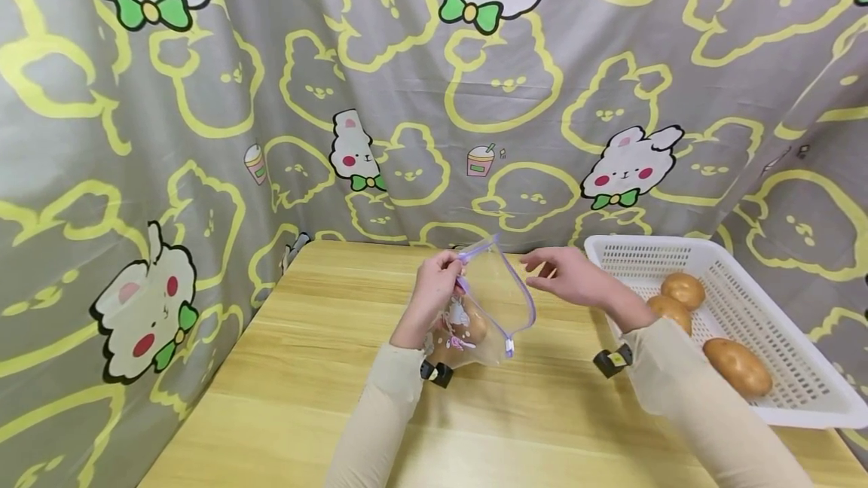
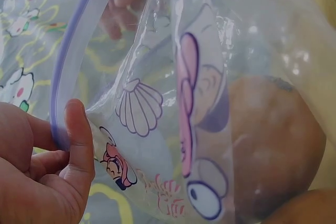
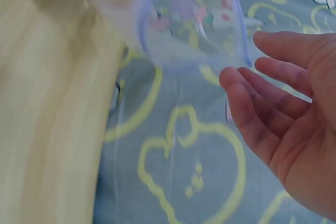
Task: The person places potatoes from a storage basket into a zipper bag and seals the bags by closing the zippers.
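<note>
My left hand [image 1: 436, 286] pinches the purple-edged rim of a clear zip bag [image 1: 500, 294] between thumb and fingers. Cartoon prints, including a shell, show on the plastic, and the bag's mouth gapes toward the right. Inside its lower part lies a brown potato [image 2: 278, 145], seen through the film; a white slider [image 1: 509, 346] sits at one end of the zip. Just right of the mouth, my right hand [image 1: 571, 275] is held with fingers loosely bent and nothing in it. The right wrist view has its fingertips [image 3: 231, 77] close to the purple rim.
A white perforated basket [image 1: 814, 419] stands on the right of the wooden table [image 1: 285, 398], with several potatoes [image 1: 738, 367] in it. My right forearm reaches across the basket's left side. A patterned grey curtain [image 1: 407, 89] hangs behind and at both sides.
</note>
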`<state>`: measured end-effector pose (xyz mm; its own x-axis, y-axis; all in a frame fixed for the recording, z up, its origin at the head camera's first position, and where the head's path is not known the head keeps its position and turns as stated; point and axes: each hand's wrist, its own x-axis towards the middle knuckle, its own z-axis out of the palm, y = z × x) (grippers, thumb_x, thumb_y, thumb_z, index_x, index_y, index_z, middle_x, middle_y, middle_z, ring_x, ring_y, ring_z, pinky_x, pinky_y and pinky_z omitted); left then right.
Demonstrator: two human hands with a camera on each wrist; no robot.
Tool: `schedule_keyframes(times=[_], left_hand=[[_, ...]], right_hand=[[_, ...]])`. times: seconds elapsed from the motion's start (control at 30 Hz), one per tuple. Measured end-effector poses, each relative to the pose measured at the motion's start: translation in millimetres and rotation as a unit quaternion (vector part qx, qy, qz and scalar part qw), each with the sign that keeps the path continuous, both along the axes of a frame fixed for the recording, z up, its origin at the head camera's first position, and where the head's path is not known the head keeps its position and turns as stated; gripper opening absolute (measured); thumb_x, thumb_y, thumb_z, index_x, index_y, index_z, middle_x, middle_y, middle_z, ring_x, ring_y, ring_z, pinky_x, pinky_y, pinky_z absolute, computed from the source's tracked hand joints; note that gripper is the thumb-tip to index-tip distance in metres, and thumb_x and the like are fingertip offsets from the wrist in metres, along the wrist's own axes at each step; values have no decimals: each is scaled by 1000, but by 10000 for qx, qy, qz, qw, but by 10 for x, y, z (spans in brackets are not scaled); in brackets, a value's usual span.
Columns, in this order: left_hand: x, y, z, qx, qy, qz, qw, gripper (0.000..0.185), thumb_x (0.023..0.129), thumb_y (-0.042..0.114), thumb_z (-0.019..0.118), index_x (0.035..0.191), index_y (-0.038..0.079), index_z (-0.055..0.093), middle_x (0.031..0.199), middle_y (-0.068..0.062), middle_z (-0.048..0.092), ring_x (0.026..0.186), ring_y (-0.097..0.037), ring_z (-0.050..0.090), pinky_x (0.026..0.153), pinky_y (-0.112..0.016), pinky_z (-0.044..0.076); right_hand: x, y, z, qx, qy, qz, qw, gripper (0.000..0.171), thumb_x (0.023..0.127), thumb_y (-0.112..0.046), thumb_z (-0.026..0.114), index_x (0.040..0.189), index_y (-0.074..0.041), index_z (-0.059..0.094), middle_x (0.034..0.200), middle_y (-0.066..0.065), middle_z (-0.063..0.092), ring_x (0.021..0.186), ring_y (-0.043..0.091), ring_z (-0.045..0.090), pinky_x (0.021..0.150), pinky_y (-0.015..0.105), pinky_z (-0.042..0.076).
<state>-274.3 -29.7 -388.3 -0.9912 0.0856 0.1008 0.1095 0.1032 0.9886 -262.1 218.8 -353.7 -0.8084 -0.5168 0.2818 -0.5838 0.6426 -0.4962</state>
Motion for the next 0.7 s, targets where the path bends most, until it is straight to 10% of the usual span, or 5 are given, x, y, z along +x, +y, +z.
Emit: schedule_keyframes(times=[0.7], left_hand=[[3, -17, -57, -185, 13, 50, 9998, 21, 95, 10, 51, 96, -8, 61, 69, -4, 53, 48, -9, 52, 46, -21, 46]], right_hand=[[-109, 1672, -120, 1099, -991, -754, 9861, 46, 79, -14, 75, 117, 6, 60, 102, 17, 64, 85, 24, 62, 70, 32, 52]])
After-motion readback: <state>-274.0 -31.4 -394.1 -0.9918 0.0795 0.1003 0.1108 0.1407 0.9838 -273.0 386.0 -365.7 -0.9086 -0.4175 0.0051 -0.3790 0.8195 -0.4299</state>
